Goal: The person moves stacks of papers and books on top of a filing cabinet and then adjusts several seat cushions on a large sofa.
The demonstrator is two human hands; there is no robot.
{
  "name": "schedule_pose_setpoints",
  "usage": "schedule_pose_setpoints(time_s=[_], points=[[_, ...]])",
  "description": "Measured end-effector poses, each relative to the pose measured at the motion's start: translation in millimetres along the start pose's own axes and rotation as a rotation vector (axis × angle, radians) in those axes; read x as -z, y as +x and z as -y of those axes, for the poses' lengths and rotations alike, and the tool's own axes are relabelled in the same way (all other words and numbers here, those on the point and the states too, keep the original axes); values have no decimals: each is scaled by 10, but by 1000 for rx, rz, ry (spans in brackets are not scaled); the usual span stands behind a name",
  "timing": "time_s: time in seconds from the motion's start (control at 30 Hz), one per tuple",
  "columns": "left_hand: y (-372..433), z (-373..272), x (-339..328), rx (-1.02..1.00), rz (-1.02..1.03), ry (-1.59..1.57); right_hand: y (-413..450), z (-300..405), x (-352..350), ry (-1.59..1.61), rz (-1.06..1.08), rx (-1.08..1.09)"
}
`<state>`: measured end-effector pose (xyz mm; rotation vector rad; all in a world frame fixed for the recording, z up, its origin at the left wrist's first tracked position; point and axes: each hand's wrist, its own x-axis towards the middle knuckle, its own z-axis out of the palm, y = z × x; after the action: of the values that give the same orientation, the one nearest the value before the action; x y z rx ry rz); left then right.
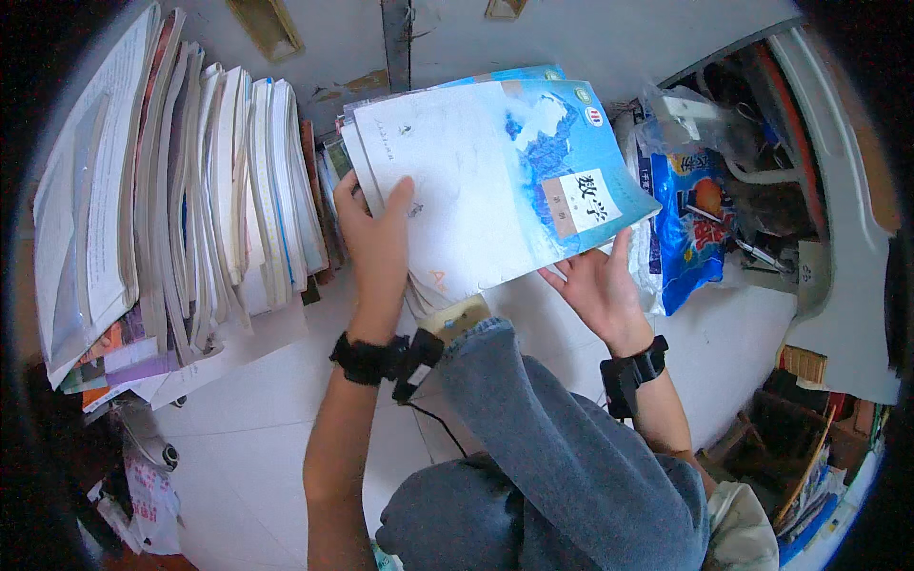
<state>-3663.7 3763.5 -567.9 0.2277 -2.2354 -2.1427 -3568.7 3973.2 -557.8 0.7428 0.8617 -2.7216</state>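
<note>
A stack of softcover books, a mathematics textbook (457, 178) with a white and blue cover on top, lies in front of the person. My left hand (375, 235) grips the left edge of the stack, thumb on the top cover and fingers beneath or behind it. At the lower right edge, my right hand (596, 289) touches the textbook from below with its fingers spread; whether it bears weight cannot be told. Both wrists wear black straps with small devices. Below the stack, near the knee, shows the corner of a pale yellowish object (457, 317).
A long row of books and papers (221, 200) stands on the left. To the right are a blue and white plastic packet (685, 228), a clear plastic bag (685, 121) and a white-framed rack (835, 143). A white cabinet (471, 43) stands behind. A printed plastic bag (151, 507) lies at lower left.
</note>
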Motion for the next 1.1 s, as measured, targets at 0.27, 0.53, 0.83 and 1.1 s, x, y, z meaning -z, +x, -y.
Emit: schedule_pose_setpoints(time_s=[0.27,0.53,0.83,1.1], points=[[-664,376,503,252,151,58,147,139,-238,147,163,-152],[-445,239,532,1106,608,-1121,111,-91,174,55,35,-228],[-309,-392,743,1049,555,-548,590,-512,-166,171,156,-172],[-1607,-1223,2128,828,201,24,192,327,306,-517,91,-588]])
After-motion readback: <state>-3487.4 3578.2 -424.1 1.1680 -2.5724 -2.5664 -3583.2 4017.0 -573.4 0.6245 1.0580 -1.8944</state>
